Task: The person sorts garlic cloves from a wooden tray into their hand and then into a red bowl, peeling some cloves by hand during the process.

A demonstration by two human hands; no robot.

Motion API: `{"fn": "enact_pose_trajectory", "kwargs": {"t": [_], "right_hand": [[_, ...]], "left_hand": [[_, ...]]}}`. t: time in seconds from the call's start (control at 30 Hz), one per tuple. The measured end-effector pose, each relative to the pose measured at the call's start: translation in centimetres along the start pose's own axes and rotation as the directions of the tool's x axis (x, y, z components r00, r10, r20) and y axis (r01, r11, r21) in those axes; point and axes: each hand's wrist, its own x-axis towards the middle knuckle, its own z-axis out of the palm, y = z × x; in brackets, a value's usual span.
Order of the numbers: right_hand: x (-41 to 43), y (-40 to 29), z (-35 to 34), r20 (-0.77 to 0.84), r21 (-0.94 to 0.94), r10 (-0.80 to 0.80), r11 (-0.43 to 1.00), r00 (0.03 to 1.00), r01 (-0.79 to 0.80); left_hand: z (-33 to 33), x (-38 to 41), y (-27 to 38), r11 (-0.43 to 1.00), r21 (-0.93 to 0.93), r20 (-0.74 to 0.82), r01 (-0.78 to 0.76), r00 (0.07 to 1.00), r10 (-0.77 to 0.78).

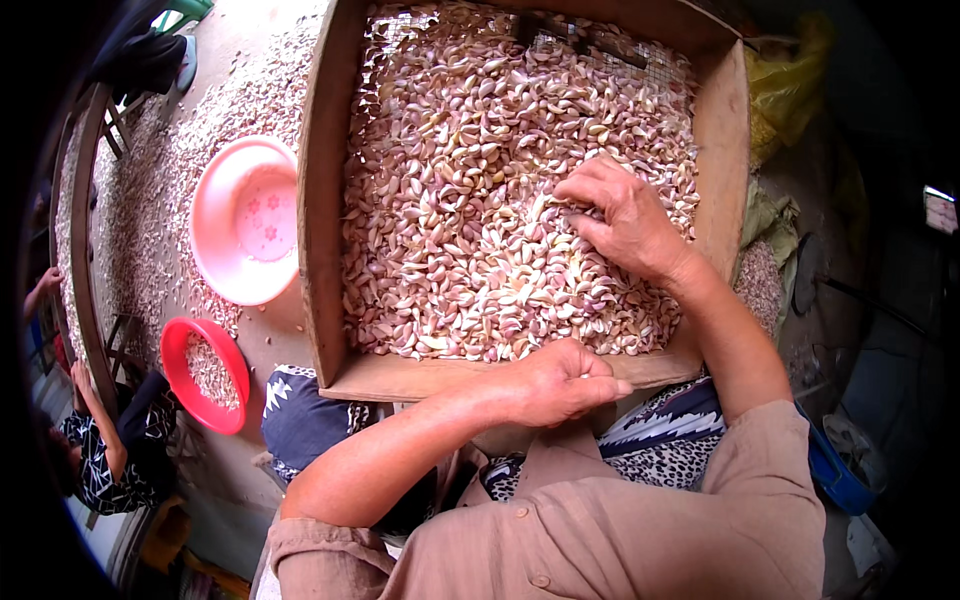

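Loose garlic cloves [465, 225], white to pinkish purple, cover most of a square wooden-framed tray with a wire mesh bottom. The tray's wooden side [321, 202] stands upright at the left. My right hand [622, 214] is over the cloves right of centre, thumb and bent fingers apart, fingertips down among them. Curled at the tray's near rim [420, 381], my left hand [562, 382] has its thumb pointing right. Whether it encloses any cloves is hidden. Bare mesh [401, 28] shows at the tray's far edge.
Left of the tray are a pink plastic basin [266, 214] and a red basin [172, 360] holding cloves. Many cloves lie spread on the floor [259, 82]. Another person [112, 457] is beside a second tray [94, 247] at far left. A yellow bag [784, 97] lies right.
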Motion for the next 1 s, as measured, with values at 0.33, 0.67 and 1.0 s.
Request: {"fn": "enact_pose_trajectory", "kwargs": {"t": [0.33, 0.67, 1.0], "right_hand": [[-0.4, -3.1, 3.9, 0.225, 0.039, -0.289, 0.957, 0.93, 0.288], [-0.7, -1.0, -2.2, 0.395, -0.214, 0.0, 0.972, 0.919, 0.093], [-1.4, 2.1, -3.4, 0.099, -0.388, 0.054, 0.922, 0.994, -0.011]], "left_hand": [[-0.3, 0.0, 0.4, 0.999, 0.03, -0.019, -0.04, 0.999, 0.04], [-0.5, 0.0, 0.1, 0.997, 0.057, -0.03, -0.053, 0.998, 0.055], [-0.3, 0.3, 0.1, 1.0, 0.023, -0.026, -0.01, 1.0, 0.011]]}}
